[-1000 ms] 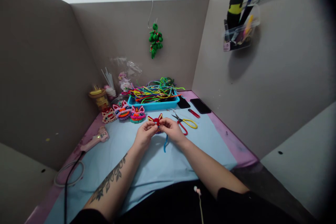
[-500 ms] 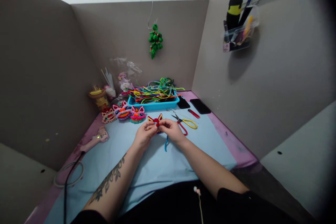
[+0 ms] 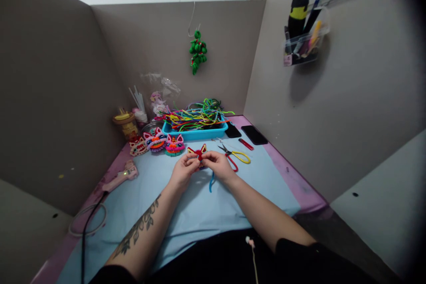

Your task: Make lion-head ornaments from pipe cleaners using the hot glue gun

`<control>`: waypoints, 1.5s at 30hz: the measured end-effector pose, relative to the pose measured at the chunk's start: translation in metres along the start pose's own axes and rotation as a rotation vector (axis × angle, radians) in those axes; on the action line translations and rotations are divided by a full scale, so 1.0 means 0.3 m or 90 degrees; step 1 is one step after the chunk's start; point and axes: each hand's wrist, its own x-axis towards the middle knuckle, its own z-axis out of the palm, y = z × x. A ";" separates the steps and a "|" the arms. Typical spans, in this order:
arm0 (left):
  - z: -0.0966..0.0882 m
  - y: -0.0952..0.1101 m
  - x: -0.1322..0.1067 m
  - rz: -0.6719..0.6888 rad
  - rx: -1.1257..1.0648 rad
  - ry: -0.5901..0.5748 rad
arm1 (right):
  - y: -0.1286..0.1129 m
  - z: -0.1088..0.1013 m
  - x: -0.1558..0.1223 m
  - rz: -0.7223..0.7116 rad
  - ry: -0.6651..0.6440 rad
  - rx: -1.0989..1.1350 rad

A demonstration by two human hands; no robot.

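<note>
Midway between the worktop's (image 3: 311,199) left and right edges, the left hand (image 3: 183,171) clamps a red piece (image 3: 199,154), probably light, soft and easily bent, best pinched by its sides, beside a hanging blue strip (image 3: 211,183) and the equally clamped right hand (image 3: 219,167).

Both hands in close, seen from my distant seat: I hold the left hand (image 3: 181,172) and right hand (image 3: 219,166) side by side, thumbs (image 3: 194,165) and fingers (image 3: 189,157) bent into pinches. My tattooed left forearm (image 3: 158,217) and unmarked right forearm (image 3: 262,211) slant inward from short black sleeves (image 3: 293,255).
</note>
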 end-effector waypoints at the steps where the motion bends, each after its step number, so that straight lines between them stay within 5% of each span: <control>1: -0.003 -0.003 0.002 0.004 0.001 -0.003 | 0.001 0.000 0.000 0.001 0.005 0.000; 23: 0.002 -0.042 0.015 0.103 0.122 0.093 | 0.029 0.034 0.002 -0.005 0.064 0.019; 33: 0.002 -0.024 0.014 0.113 0.160 0.045 | 0.033 0.032 -0.005 0.004 0.038 -0.017; 40: -0.013 -0.027 0.023 0.162 0.263 0.020 | 0.011 -0.001 -0.012 -0.213 0.033 -0.338; 45: -0.007 -0.019 0.018 0.135 0.262 0.004 | -0.016 -0.010 -0.011 -0.247 0.026 -0.370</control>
